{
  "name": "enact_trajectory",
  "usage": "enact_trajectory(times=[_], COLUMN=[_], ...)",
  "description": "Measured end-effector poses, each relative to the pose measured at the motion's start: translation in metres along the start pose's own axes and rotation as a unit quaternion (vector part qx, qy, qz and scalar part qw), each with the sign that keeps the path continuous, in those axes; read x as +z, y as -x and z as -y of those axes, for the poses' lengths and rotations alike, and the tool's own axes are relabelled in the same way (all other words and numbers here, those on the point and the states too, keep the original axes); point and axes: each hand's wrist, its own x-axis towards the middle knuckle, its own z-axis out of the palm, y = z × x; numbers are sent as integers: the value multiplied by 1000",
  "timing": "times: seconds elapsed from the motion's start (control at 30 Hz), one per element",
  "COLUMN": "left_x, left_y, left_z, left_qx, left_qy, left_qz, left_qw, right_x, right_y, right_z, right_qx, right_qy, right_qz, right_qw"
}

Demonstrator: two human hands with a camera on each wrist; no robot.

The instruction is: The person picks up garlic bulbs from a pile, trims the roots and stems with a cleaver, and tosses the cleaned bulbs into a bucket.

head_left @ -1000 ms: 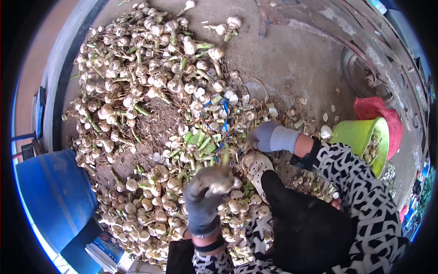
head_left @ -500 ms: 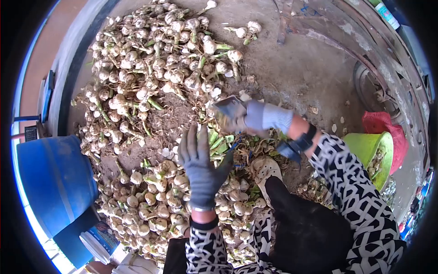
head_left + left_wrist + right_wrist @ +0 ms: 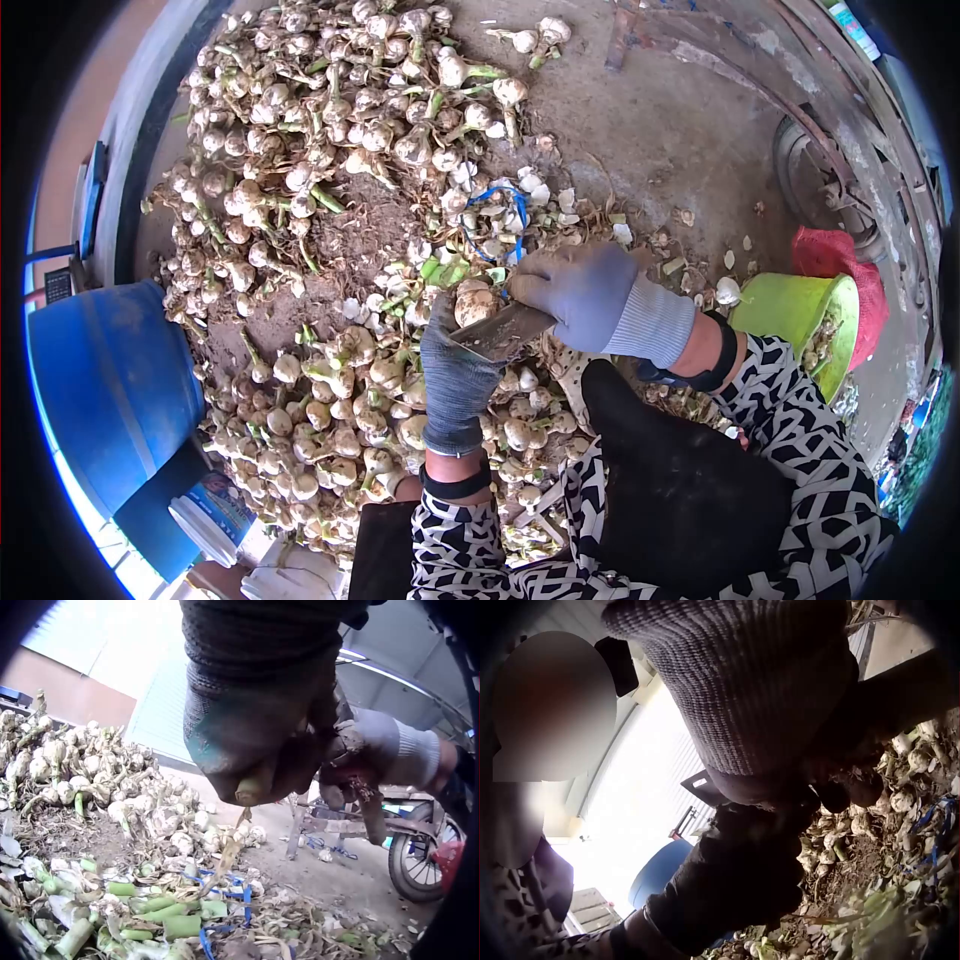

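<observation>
My left hand (image 3: 458, 375), in a dark grey knit glove, grips a garlic bulb (image 3: 476, 303) over the scrap heap. A cut green stem end (image 3: 253, 791) pokes out below its glove in the left wrist view. My right hand (image 3: 590, 295), in a paler grey glove, holds a broad-bladed knife (image 3: 508, 331). The blade lies across the near side of the bulb, its far end at the left hand's fingers. In the right wrist view both hands are close together and dark, with a blade corner with a slot (image 3: 703, 784) showing.
A garlic pile with stems (image 3: 300, 130) spreads at the far left; trimmed bulbs (image 3: 330, 420) lie nearer. Between them are cut stems (image 3: 154, 909) and blue string (image 3: 522, 215). A blue tub (image 3: 115, 370) stands left, a lime-green bucket (image 3: 785, 310) and red sack (image 3: 845, 280) right.
The left hand, over the near bulbs a second ago and spread open half a second ago, now grips a bulb. The right hand with the knife has come in against it.
</observation>
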Motion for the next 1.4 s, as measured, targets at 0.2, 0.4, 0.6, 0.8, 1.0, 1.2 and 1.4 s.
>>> enact_trajectory(times=[0.2,0.4,0.6,0.8,1.0,1.2,1.4], left_x=[6,33,10,8,-2,-69,-74], left_y=[6,22,12,27,57,89,58], left_z=[-5,-32,-16,11,-15,22,13], left_qx=[-16,-32,-12,-35,197,-103,-161], left_qy=[-17,78,-215,140,-66,-524,-393], left_qz=[22,90,73,63,107,129,1], left_qw=[999,992,974,988,972,836,905], right_x=[9,55,35,-4,72,54,111], right_y=[8,3,24,24,15,-114,-222], right_z=[0,-58,-12,-12,-48,-77,-84], right_qx=[39,272,307,241,174,241,192], right_qy=[-58,-148,-581,-508,-202,-134,29], right_qz=[-16,124,-1,36,291,82,206], right_qw=[997,943,754,826,919,958,959])
